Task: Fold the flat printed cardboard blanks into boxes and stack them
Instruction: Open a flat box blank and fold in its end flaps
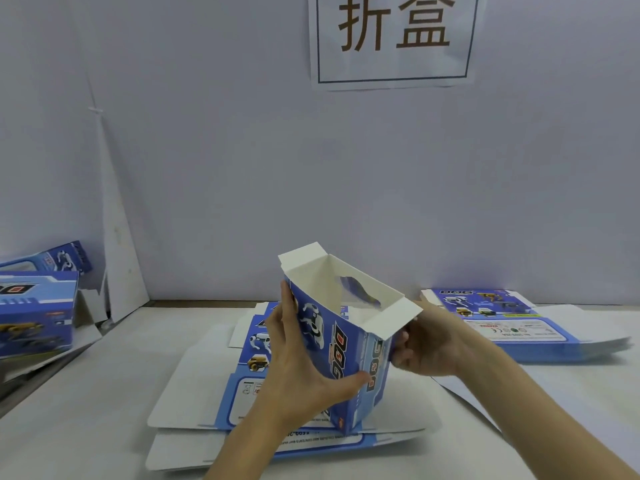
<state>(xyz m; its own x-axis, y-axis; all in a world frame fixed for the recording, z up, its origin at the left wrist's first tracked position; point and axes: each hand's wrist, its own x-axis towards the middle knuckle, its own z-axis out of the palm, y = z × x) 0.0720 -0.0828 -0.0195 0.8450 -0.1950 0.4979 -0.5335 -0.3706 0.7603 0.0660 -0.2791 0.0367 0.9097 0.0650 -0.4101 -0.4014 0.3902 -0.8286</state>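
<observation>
Blue-and-white cardboard box [334,337], half erected, is held upright at lower centre of frame, over flat blanks [194,393] on the table [86,427]. Fingers of the left hand [298,368] lie up the box's left wall, thumb clamped across the printed front. The right hand [429,348] grips the right edge, its fingertips mostly hidden behind the wall. Top is open, white end flaps splayed outward, window cut in the far wall. Lower left of the box is hidden by the left hand. Another pile of blanks [502,320] lies at right. Finished boxes [34,313] are cut off at the left edge.

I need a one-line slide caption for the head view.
Left hand and right hand hold an open-topped blue printed cardboard box above flat printed cardboard blanks on a white table.
</observation>
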